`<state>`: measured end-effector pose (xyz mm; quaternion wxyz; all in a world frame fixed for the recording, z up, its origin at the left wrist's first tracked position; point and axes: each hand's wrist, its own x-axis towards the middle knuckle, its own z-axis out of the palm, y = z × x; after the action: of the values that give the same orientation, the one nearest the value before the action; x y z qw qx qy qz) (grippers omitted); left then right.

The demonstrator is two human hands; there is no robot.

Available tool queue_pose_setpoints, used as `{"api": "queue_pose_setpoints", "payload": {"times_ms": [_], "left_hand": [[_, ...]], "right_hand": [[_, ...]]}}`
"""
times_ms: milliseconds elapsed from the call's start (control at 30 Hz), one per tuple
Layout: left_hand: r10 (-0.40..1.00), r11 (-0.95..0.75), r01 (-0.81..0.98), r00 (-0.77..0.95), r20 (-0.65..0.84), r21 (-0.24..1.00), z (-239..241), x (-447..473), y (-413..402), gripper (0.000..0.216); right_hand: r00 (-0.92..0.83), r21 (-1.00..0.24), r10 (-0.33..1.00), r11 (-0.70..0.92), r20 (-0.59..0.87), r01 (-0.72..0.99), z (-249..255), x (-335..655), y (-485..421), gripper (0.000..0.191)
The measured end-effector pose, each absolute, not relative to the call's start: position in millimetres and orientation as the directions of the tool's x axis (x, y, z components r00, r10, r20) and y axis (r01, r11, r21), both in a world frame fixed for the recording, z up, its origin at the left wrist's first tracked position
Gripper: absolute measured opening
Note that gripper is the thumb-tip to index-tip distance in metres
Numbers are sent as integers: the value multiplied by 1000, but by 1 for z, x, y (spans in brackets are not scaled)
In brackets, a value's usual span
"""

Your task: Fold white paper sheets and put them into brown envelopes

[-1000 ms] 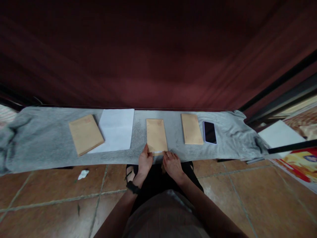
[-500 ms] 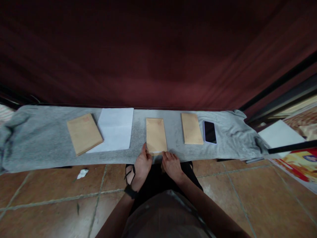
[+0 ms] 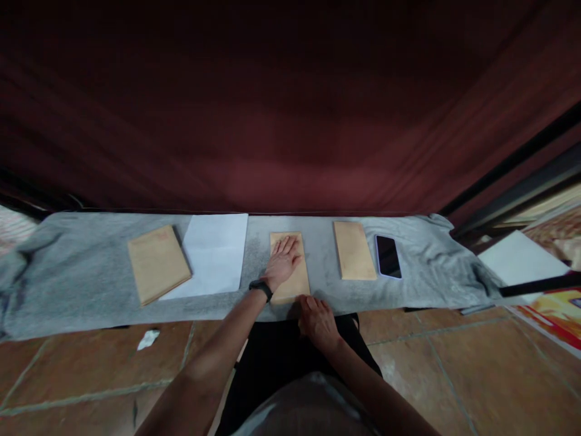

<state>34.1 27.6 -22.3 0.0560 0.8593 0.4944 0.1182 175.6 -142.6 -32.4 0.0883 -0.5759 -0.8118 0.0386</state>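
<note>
A brown paper envelope (image 3: 296,286) lies in front of me on the grey cloth. My left hand (image 3: 283,264) rests flat on its upper part, palm down with the fingers stretched out, covering much of it. At the near right corner of the same envelope, my right hand (image 3: 316,316) is closed, thumb and curled fingers at the edge. To the right is a flat pile of brown envelopes (image 3: 355,251). Another, wider pile of brown envelopes (image 3: 158,263) sits on the left, overlapping white paper sheets (image 3: 215,254).
A phone (image 3: 388,257) lies right of the right-hand pile. The grey cloth (image 3: 422,266) covers a narrow bench against a dark red panel (image 3: 281,133). A white board (image 3: 521,257) and a printed carton (image 3: 560,309) stand at far right. A crumpled tissue (image 3: 147,339) is on the tiled floor.
My left hand has moved from the envelope's near left corner up onto its face and flattened out. The right hand stays at the near right corner. The view has tilted slightly up.
</note>
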Motion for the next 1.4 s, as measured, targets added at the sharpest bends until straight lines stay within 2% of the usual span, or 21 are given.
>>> {"api": "queue_pose_setpoints", "payload": {"times_ms": [200, 333, 400, 533, 633, 733, 833, 1000, 1267, 1400], "left_hand": [[833, -552, 819, 533, 149, 157, -40, 26, 34, 56], [778, -628, 763, 613, 139, 152, -44, 19, 17, 55], [745, -667, 728, 652, 138, 158, -45, 14, 0, 56], [678, -735, 654, 718, 155, 179, -44, -1, -37, 54], [627, -778, 600, 763, 157, 187, -37, -12, -57, 54], [593, -803, 568, 789, 158, 180, -31, -18, -66, 53], [587, -807, 560, 796, 149, 184, -27, -20, -68, 52], [575, -813, 552, 811, 109, 187, -24, -21, -67, 55], [587, -800, 557, 804, 96, 223, -24, -22, -66, 54], [588, -800, 558, 802, 106, 220, -23, -22, -67, 56]], "right_hand": [[-320, -195, 927, 356, 196, 914, -44, 175, -148, 54], [-343, -236, 916, 388, 210, 891, -46, 178, -151, 63], [-368, -293, 909, 413, 197, 862, -43, 183, -150, 60], [-312, -437, 933, 360, 180, 824, -29, 200, -139, 37], [-280, -471, 935, 352, 217, 809, -18, 210, -115, 36], [-404, -417, 886, 463, 226, 782, -16, 211, -80, 43], [-545, -307, 822, 567, 162, 764, -25, 202, -42, 48], [-453, -205, 887, 461, 87, 864, -44, 192, 8, 56], [-265, -193, 957, 285, 121, 939, -52, 181, 54, 62], [-271, -174, 952, 294, 145, 940, -52, 176, 34, 65]]}}
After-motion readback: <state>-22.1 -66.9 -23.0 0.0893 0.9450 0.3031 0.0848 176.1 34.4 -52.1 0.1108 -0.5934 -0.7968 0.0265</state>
